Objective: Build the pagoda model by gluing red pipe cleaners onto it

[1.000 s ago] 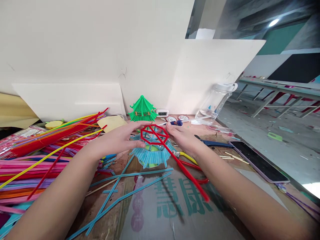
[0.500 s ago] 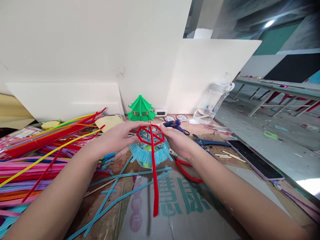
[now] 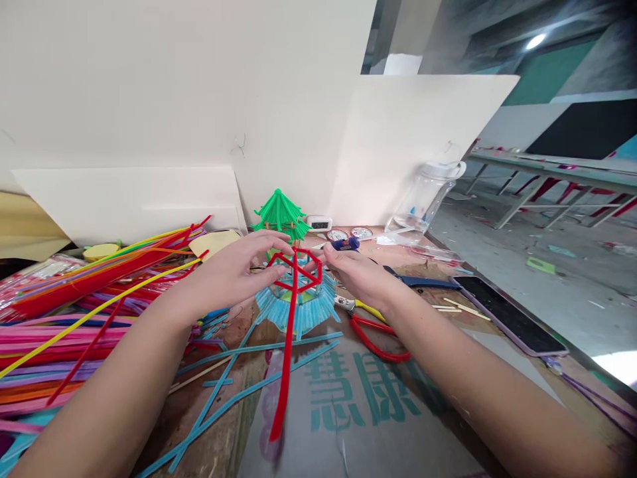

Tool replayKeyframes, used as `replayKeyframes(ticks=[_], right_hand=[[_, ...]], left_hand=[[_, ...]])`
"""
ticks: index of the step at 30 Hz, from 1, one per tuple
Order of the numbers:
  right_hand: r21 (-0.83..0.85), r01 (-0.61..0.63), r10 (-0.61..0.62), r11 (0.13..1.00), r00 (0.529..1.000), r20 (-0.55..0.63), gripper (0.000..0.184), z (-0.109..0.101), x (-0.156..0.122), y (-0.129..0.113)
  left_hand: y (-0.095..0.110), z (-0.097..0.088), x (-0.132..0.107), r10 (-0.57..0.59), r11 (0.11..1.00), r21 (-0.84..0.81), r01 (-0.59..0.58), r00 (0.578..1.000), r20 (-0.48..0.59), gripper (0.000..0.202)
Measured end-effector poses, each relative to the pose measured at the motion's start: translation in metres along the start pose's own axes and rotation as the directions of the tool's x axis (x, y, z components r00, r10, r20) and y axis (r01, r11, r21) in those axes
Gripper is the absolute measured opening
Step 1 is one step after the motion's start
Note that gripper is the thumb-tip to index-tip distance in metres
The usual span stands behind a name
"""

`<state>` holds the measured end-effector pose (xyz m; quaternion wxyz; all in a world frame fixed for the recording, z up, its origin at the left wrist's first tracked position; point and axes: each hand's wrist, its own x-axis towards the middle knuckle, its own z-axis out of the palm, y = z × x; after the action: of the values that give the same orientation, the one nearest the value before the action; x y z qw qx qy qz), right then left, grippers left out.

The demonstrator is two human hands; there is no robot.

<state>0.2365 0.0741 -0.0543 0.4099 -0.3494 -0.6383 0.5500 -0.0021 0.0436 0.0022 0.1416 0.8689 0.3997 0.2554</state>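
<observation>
My left hand and my right hand pinch opposite sides of a red pipe-cleaner frame, a polygon with spokes. A long red tail hangs from it toward me. The frame sits just above a light blue pipe-cleaner fringed model standing on the table. Behind them stands a green pipe-cleaner pagoda roof.
A big pile of coloured pipe cleaners fills the left. Loose blue pipe cleaners lie in front. Red-handled pliers, a blue glue gun, a phone and a clear jar lie to the right. White boards stand behind.
The red frame has been turned in my hands: its long tail swung from pointing lower right to hanging down toward lower left. Both hands stayed around the frame.
</observation>
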Motion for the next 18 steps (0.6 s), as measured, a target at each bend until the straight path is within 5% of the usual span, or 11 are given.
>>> replayKeyframes(ticks=[8, 13, 18], right_hand=[[-0.014, -0.002, 0.004, 1.0, 0.995, 0.103, 0.06, 0.0, 0.0, 0.003], [-0.242, -0.01, 0.028, 0.97, 0.997, 0.068, 0.058, -0.019, -0.002, -0.006], [-0.218, -0.001, 0.023, 0.976, 0.995, 0.102, 0.058, -0.027, -0.004, -0.009]], left_hand=[[-0.004, 0.005, 0.002, 0.016, 0.98, -0.2, -0.005, 0.998, 0.055, 0.03], [-0.005, 0.005, 0.0, -0.053, 0.969, -0.241, 0.059, 0.998, 0.031, 0.038], [-0.006, -0.003, -0.004, -0.079, 0.971, -0.203, 0.126, 0.972, 0.223, 0.07]])
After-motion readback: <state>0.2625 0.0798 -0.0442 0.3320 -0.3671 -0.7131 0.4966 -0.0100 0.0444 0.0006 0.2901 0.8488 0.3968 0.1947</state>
